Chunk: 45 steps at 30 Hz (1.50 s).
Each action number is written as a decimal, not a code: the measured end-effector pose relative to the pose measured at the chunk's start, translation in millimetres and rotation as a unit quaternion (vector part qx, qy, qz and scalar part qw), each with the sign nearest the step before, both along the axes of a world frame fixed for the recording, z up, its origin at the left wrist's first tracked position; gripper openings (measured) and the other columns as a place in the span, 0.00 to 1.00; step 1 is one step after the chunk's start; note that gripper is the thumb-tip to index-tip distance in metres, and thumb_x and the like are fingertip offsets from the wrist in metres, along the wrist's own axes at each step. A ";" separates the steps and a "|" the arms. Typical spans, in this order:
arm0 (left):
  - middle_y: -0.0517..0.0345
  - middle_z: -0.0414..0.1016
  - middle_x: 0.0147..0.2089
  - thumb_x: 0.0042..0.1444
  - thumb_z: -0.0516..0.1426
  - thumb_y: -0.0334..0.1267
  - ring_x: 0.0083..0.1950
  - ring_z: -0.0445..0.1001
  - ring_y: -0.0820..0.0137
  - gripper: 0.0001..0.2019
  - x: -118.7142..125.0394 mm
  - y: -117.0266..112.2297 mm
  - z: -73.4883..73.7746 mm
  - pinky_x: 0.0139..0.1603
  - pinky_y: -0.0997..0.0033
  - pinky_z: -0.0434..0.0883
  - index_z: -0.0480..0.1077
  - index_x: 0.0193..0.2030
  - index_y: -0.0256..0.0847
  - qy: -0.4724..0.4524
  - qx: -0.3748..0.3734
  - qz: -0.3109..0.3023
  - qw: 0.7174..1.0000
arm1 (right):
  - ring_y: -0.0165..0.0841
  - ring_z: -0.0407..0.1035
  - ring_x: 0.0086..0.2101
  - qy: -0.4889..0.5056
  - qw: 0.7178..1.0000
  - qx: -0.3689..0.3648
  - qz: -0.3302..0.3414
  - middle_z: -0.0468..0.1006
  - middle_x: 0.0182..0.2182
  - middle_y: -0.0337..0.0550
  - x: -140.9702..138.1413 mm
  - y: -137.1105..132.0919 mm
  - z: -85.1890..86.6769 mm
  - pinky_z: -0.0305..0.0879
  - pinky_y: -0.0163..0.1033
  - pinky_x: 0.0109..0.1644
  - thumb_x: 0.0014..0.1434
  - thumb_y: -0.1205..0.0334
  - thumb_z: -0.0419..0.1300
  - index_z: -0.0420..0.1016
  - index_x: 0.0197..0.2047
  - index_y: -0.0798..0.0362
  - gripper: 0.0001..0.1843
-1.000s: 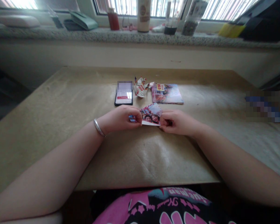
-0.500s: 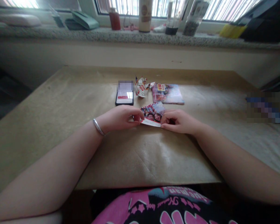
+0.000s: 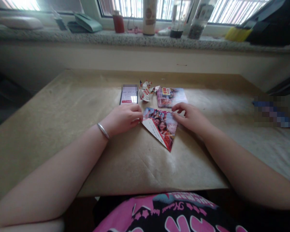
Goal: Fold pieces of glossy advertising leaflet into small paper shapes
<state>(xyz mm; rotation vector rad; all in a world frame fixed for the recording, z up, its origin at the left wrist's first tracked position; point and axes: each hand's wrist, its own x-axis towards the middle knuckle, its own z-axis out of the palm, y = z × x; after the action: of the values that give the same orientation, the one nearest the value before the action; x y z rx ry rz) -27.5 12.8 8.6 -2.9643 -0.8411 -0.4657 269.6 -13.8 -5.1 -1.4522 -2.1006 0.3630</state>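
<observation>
A glossy printed paper leaflet (image 3: 163,127) lies on the table, folded so that it comes to a point towards me. It carries a photo of people and has a white flap along its left edge. My left hand (image 3: 124,117), with a silver bangle at the wrist, pinches the leaflet's left corner. At the upper right corner is my right hand (image 3: 189,117), its thumb at the paper's edge and its index finger held apart from the thumb.
Beyond the leaflet are a phone (image 3: 129,96), a crumpled wrapper (image 3: 146,91) and a stack of similar printed leaflets (image 3: 175,97). Bottles and a red container (image 3: 118,22) stand on the stone windowsill (image 3: 125,38). A blurred bluish strip (image 3: 273,111) lies at the table's right.
The leaflet has turned, and its point now faces me with more of the picture showing. My right hand has loosened from its lower edge and moved up to the upper right corner.
</observation>
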 end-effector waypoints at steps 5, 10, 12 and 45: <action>0.55 0.74 0.40 0.57 0.54 0.33 0.39 0.71 0.69 0.08 0.7 0.3 -2.1 0.38 0.71 0.65 0.76 0.36 0.42 0.025 0.024 0.013 0.999 | 0.32 0.67 0.28 0.021 0.999 -0.045 -0.014 0.76 0.29 0.41 -2.0 -1.8 2.2 0.62 0.38 0.32 0.54 0.61 0.60 0.73 0.39 0.52 0.09; 0.55 0.74 0.40 0.61 0.52 0.35 0.37 0.70 0.70 0.11 3.7 -1.3 -2.9 0.38 0.71 0.64 0.76 0.40 0.43 0.047 0.043 0.020 0.998 | 0.29 0.64 0.25 0.034 0.990 -0.136 -0.034 0.74 0.27 0.37 -1.7 -2.3 6.8 0.60 0.36 0.29 0.50 0.63 0.62 0.70 0.36 0.51 0.08; 0.55 0.74 0.40 0.62 0.52 0.37 0.38 0.70 0.69 0.11 5.3 -2.8 -2.3 0.39 0.69 0.65 0.76 0.42 0.44 0.050 0.050 0.024 0.997 | 0.29 0.63 0.24 0.059 0.982 -0.175 -0.040 0.72 0.24 0.36 0.8 -0.8 7.3 0.59 0.35 0.28 0.49 0.64 0.62 0.67 0.31 0.51 0.06; 0.55 0.75 0.54 0.61 0.57 0.47 0.51 0.73 0.61 0.17 32.0 -35.1 3.3 0.49 0.63 0.70 0.73 0.54 0.45 0.072 -0.025 0.018 0.997 | 0.32 0.68 0.26 -0.102 0.979 -0.175 0.034 0.74 0.27 0.38 2.8 -9.4 14.2 0.62 0.37 0.30 0.55 0.60 0.62 0.73 0.51 0.49 0.19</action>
<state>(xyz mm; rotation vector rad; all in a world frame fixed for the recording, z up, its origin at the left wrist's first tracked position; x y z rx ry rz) 4.5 -22.3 11.9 -2.9772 -0.9007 -0.2285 272.3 -23.2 9.1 -1.6780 -2.3428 0.6636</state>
